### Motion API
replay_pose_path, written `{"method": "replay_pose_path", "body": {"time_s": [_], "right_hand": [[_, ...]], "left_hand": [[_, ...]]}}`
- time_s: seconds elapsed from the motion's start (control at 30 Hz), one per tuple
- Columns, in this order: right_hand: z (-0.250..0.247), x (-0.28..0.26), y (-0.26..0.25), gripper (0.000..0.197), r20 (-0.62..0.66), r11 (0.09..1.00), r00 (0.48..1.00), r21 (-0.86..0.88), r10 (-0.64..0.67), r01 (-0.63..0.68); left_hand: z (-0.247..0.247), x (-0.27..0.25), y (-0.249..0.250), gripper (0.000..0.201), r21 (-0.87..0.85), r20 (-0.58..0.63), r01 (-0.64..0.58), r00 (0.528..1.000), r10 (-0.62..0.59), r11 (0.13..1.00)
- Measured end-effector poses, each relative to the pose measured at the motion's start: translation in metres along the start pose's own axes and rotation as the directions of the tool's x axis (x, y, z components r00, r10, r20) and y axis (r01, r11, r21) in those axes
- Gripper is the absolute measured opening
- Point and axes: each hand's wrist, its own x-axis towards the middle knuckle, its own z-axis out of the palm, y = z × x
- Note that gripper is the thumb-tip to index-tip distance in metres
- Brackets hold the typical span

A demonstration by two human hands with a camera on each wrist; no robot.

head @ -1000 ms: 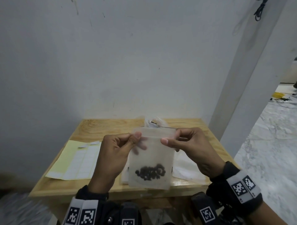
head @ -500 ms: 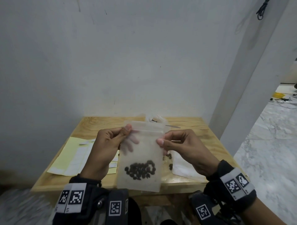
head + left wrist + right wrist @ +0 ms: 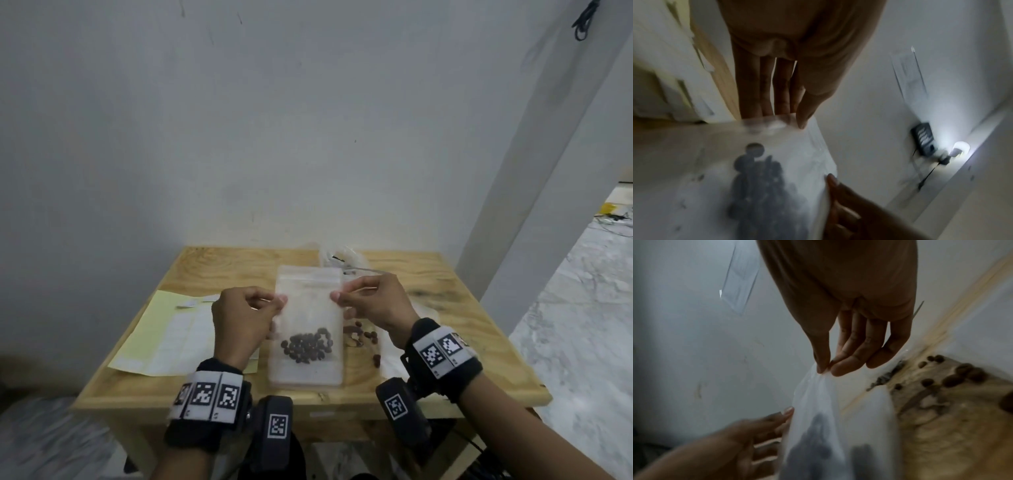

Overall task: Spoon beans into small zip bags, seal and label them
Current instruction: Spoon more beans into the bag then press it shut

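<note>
A small frosted zip bag (image 3: pixel 308 318) hangs upright above the wooden table (image 3: pixel 445 294), with dark beans (image 3: pixel 308 346) pooled in its lower half. My left hand (image 3: pixel 253 308) pinches the bag's left edge below the zip strip, thumb in front (image 3: pixel 803 112). My right hand (image 3: pixel 363 298) pinches the right edge between thumb and fingertips (image 3: pixel 824 368). The bag (image 3: pixel 777 162) shows blurred in the left wrist view, and the bag (image 3: pixel 818 418) hangs below my right fingers in the right wrist view.
A yellow-backed label sheet (image 3: pixel 171 335) lies on the table's left side. Loose beans (image 3: pixel 359 335) are scattered right of the bag, over flat empty bags (image 3: pixel 394 356). A clear plastic bag with a spoon handle (image 3: pixel 342 260) sits at the back. A wall stands just behind the table.
Both hands have brought the bag lower and closer to the table's front. The left thumb has slid from the bag's face to its left edge.
</note>
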Motion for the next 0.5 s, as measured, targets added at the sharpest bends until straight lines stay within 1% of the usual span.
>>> {"method": "replay_pose_path", "body": {"time_s": [0.07,0.13,0.2,0.27,0.33,0.4,0.5], "right_hand": [[0.005,0.007,0.005,0.034,-0.014,0.995,0.999,-0.092,0.047,-0.048],[0.009,0.013,0.01,0.029,-0.034,0.977,0.997,-0.2,0.069,-0.074],[0.011,0.018,0.014,0.027,-0.056,0.944,0.997,-0.324,0.052,-0.067],[0.013,0.022,0.018,0.026,-0.065,0.889,0.998,-0.457,0.013,-0.041],[0.014,0.025,0.02,0.024,-0.043,0.832,0.999,-0.555,-0.024,-0.004],[0.012,0.025,0.017,0.025,-0.027,0.79,0.998,-0.612,-0.054,0.026],[-0.001,0.019,0.005,0.025,-0.027,0.768,0.994,-0.637,-0.108,0.066]], "left_hand": [[0.007,0.01,-0.014,0.014,0.167,-0.026,0.0,1.0,0.004,0.986],[0.012,0.017,-0.024,0.016,0.309,-0.017,0.002,1.0,0.003,0.951],[0.016,0.019,-0.032,0.018,0.397,-0.018,0.013,1.0,-0.006,0.918],[0.019,0.017,-0.035,0.019,0.493,-0.033,0.011,0.999,0.006,0.87],[0.02,0.014,-0.034,0.023,0.561,-0.047,0.001,0.998,0.03,0.828],[0.019,0.013,-0.032,0.027,0.6,-0.051,-0.018,0.997,0.06,0.8],[0.015,0.009,-0.023,0.027,0.642,-0.05,-0.076,0.989,0.141,0.763]]}}
